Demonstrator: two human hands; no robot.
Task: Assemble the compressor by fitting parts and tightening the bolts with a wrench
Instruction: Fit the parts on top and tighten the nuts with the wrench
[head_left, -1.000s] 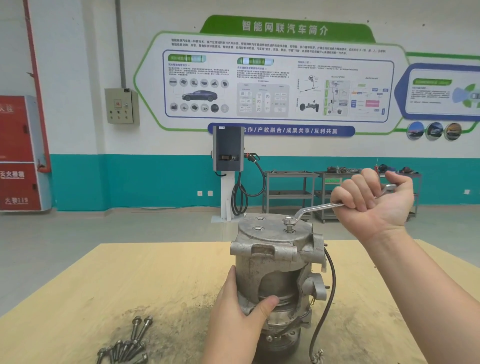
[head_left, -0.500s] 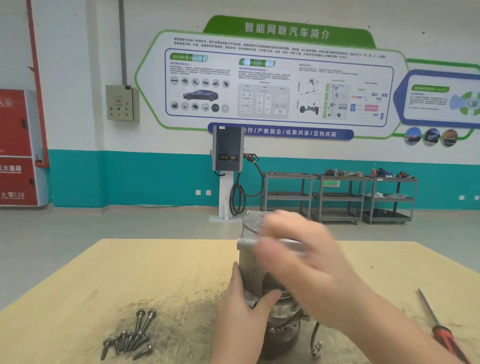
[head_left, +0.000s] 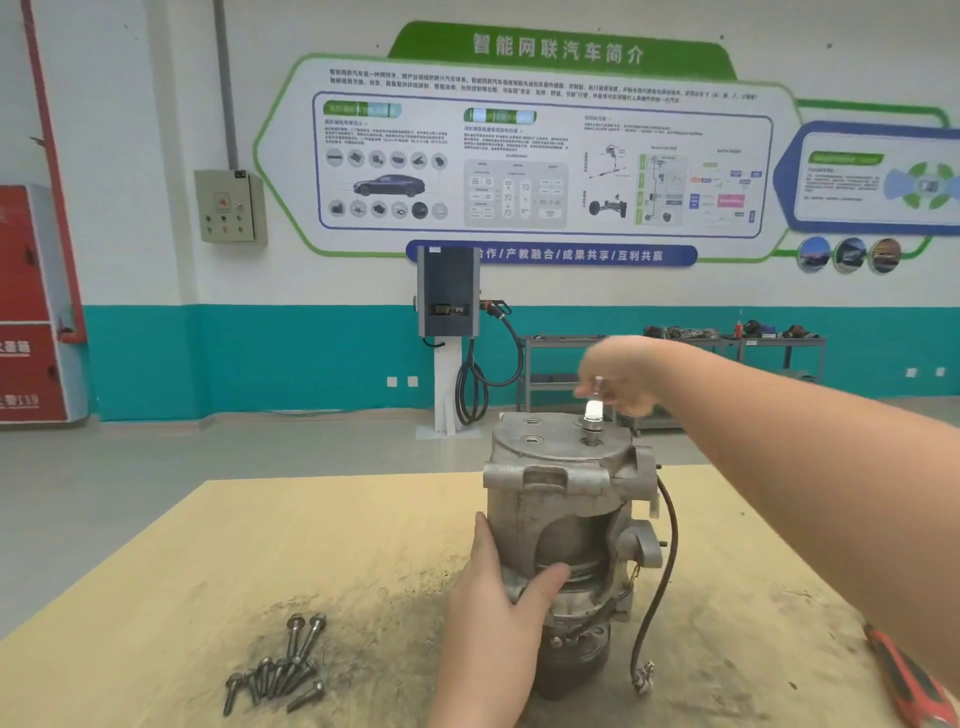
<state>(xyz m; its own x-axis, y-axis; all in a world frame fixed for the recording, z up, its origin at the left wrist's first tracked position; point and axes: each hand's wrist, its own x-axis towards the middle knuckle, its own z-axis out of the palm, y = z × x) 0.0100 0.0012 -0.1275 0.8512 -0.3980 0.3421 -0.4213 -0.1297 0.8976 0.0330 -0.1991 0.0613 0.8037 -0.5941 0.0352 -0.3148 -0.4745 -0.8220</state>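
Observation:
The grey metal compressor stands upright on the wooden table. My left hand grips its lower body from the left, thumb across the front. My right hand, blurred, is just behind the top cover and holds a shiny wrench, seen nearly end-on. The wrench's lower end sits on a bolt at the right of the cover. Two more holes show on the cover's left side.
Several loose bolts lie in a heap on the dirty patch at the front left of the table. A red-handled screwdriver lies at the front right. A black cable hangs down the compressor's right side.
My right hand swung the wrench from the far right, round the front of the compressor, to behind the top cover. My left hand kept its hold on the body.

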